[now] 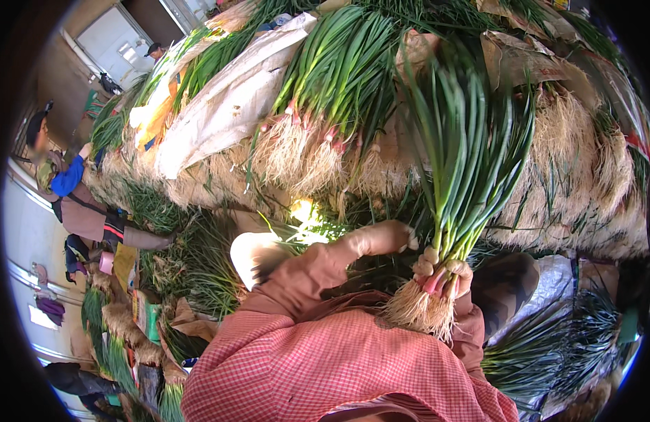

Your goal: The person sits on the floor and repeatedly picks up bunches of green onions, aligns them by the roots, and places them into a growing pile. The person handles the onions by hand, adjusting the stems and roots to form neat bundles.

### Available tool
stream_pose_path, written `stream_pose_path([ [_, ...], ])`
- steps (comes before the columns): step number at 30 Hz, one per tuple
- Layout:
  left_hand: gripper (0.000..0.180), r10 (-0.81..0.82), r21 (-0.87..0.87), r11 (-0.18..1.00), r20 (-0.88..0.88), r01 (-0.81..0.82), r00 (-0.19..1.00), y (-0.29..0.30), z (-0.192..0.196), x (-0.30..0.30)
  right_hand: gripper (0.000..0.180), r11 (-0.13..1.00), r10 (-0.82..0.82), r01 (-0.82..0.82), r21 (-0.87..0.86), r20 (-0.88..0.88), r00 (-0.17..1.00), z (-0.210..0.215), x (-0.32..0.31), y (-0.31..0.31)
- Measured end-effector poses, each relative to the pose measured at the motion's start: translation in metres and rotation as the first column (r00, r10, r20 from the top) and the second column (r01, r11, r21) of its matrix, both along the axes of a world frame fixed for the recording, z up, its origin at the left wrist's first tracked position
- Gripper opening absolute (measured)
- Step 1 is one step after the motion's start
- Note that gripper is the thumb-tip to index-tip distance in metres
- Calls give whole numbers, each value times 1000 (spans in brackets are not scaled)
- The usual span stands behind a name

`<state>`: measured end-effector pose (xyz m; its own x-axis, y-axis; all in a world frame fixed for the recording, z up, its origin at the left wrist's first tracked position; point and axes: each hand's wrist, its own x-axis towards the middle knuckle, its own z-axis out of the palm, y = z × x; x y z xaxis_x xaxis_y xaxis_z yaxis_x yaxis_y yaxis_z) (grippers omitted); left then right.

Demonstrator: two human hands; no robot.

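A bunch of green onions [465, 169] stands upright in front of me, its long green leaves fanned out at the top. My right hand [460, 273] is wrapped around the pale lower stems, just above the reddish bulbs and the hanging tangle of roots [427, 309]. To the left of those stems, my left hand [381, 238] reaches across with its fingers loosely bent and the tips near the bunch. Nothing shows in its fingers, though their undersides are hidden.
A large heap of green onions [346, 70] with roots toward me spans the far side, partly under a whitish sack [240, 91]. More onions [550, 352] lie at lower right and loose leaves [198, 260] at left. A person [72, 183] stands at the heap's left end.
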<state>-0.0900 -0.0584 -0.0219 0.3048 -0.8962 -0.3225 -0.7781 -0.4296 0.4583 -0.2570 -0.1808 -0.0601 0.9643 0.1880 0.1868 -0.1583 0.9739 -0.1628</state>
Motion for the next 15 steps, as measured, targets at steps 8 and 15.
stream_pose_path([
  [8, 43, 721, -531, 626, 673, -572, 164, 36, 161, 162, 82, 999, -51, 51, -8, -30, 998, -2, 12, -5],
  [15, 28, 839, -731, 539, 512, -419, 185, 52, 189, 171, 65, 981, -192, 196, -5, 181, 965, 3, 6, -4],
])
